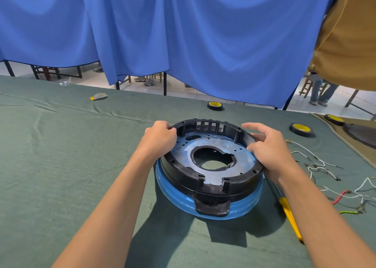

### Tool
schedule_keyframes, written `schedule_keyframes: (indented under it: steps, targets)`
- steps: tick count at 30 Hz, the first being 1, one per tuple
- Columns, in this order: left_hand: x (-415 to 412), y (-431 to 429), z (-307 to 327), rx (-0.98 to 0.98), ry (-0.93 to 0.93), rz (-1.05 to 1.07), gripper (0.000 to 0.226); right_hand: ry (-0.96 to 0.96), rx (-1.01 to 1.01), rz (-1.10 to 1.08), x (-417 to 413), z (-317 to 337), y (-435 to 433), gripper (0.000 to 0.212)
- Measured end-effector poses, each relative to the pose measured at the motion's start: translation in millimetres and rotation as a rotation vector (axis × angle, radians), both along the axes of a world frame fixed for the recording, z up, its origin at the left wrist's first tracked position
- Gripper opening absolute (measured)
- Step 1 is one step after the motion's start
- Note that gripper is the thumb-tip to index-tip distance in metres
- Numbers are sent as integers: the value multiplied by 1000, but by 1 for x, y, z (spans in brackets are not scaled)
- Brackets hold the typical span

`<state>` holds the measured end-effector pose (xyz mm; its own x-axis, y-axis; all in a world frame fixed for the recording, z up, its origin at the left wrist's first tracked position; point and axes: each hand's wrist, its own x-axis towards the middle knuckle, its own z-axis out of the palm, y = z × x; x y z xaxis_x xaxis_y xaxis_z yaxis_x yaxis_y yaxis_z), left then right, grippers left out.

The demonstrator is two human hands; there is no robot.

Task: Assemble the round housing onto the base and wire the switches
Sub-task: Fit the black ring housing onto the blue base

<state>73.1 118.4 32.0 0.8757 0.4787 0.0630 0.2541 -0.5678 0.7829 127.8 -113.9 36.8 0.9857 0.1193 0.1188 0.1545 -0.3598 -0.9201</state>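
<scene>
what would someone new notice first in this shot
A black round housing sits on a blue base mid-table, the left hand gripping its far-left rim and the right hand holding its right rim. Loose wires and a yellow-handled tool lie to the right.

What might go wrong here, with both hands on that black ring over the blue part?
The black housing may seat crooked on the blue base, since the left hand and right hand hold only its far half. The right forearm hangs above the yellow screwdriver and near the loose wires, so it might knock or snag them.
</scene>
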Motion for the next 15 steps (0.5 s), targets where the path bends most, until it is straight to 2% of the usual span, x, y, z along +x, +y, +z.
schedule_keyframes:
  steps: [4, 7, 8, 12, 13, 15]
  targets:
    - [1, 0, 1, -17, 33, -4, 29, 8, 5, -14, 4, -1, 0, 52]
    - [2, 2, 3, -68, 68, -15, 14, -32, -14, -136, 5, 1, -2, 33]
    - [2, 2, 3, -88, 68, -17, 11, -52, -86, -169, 4, 4, -4, 31]
    - [6, 1, -1, -169, -17, -29, 5, -10, -631, -141, -9, 20, -18, 53]
    - [7, 0, -2, -210, -37, -33, 9, 44, -675, -101, -12, 23, -21, 55]
    - [8, -1, -4, -299, -34, -34, 25, 197, -617, -8, -17, 28, -22, 57]
